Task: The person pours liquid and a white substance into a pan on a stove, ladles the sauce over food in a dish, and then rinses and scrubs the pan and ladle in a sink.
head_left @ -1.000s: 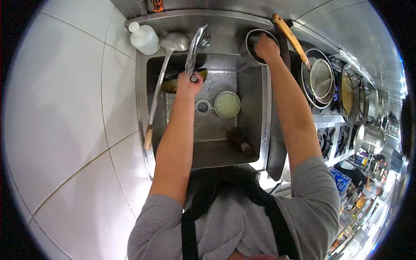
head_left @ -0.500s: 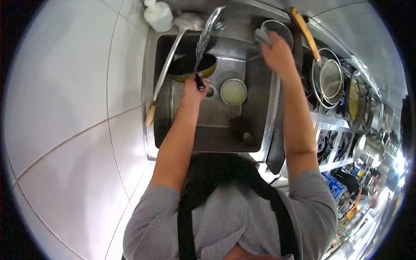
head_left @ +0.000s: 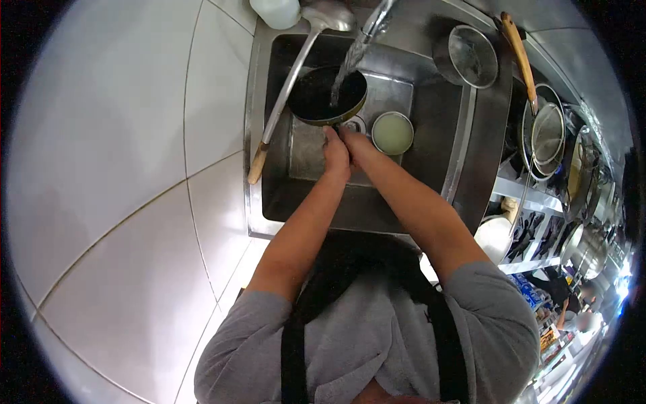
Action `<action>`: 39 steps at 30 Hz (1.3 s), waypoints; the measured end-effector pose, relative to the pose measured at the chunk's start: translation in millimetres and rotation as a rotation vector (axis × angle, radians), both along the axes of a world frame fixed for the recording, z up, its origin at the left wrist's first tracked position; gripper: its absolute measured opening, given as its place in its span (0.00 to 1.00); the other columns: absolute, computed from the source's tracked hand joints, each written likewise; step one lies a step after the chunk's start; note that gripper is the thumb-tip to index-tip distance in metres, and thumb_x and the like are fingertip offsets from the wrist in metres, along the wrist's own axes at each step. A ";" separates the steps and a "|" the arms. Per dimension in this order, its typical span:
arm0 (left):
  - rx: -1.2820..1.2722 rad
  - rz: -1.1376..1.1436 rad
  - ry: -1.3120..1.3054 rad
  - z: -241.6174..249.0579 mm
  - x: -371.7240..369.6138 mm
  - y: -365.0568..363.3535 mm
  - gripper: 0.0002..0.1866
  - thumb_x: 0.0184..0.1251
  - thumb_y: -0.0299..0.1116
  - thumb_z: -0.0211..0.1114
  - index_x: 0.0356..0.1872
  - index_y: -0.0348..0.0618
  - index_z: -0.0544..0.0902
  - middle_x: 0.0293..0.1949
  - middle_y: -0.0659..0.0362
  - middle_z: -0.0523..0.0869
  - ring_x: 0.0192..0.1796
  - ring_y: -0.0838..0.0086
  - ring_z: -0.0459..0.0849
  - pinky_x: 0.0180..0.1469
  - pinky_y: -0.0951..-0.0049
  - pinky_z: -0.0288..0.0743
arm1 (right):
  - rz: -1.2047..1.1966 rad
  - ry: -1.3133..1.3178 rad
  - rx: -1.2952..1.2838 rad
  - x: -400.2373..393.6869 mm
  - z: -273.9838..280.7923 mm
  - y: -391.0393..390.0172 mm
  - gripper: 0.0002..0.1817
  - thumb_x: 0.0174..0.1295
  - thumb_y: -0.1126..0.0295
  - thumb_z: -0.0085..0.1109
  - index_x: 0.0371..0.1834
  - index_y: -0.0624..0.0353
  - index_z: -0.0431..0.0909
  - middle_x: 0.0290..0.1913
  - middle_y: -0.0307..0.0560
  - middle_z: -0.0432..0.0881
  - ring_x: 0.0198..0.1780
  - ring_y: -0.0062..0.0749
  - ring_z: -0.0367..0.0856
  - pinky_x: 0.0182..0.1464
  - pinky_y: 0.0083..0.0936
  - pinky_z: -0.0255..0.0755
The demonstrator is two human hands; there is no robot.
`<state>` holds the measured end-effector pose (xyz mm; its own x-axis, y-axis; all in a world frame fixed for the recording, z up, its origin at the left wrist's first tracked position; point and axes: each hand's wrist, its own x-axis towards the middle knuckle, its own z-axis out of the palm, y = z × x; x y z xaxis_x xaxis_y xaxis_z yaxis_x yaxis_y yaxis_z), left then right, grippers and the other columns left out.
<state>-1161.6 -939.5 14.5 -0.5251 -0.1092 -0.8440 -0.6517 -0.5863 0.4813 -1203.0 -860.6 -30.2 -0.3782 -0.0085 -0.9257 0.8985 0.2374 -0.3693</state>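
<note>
Water from the tap [head_left: 377, 20] runs into a dark pan [head_left: 328, 94] held over the sink [head_left: 424, 161]. Fingers of my left hand [head_left: 336, 153] are wrapped round the pan's handle, which is mostly hidden. Beside it my right hand [head_left: 356, 145] is closed at the same handle, touching my left hand. Just right of the hands, a round bowl of pale greenish liquid [head_left: 392, 133] stands on the sink floor next to the drain [head_left: 354, 124].
A long ladle [head_left: 289, 87] lies along the sink's left edge, near a white bottle [head_left: 277, 11]. A wire strainer [head_left: 473, 56] sits at the back right. More strainers [head_left: 548, 131] hang further right. Distant people are at the lower right.
My right hand has left the back right corner and joined my left hand at the pan's handle. The cloth it held is out of sight. The camera view has shifted.
</note>
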 end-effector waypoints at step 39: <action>0.502 0.092 -0.048 49.1 -209.8 -13.6 0.09 0.78 0.39 0.53 0.43 0.46 0.77 0.34 0.57 0.82 0.28 0.68 0.76 0.26 0.69 0.66 | 0.690 0.992 0.970 -125.1 290.1 158.7 0.25 0.74 0.47 0.66 0.57 0.57 0.90 0.59 0.61 0.89 0.59 0.58 0.89 0.63 0.48 0.82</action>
